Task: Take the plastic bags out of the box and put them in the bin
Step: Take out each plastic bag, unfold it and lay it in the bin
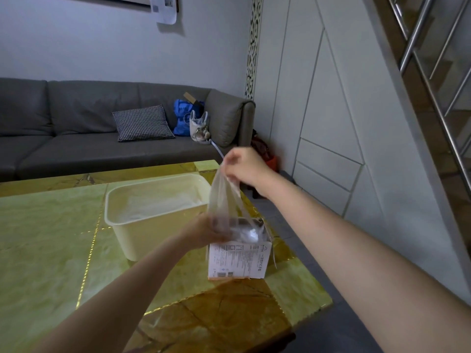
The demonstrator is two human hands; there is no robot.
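Progress looks early: I pinch 1 plastic bag [225, 200] in my right hand [240, 166], drawn up from the box [238, 258], while my left hand [211, 229] grips the box top. The bin [122, 225] beside it seems to hold some bags already.

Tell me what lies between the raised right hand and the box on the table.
In the head view, a clear plastic bag stretches from the right hand, which pinches its top, down to the box. The left hand steadies the box's top edge.
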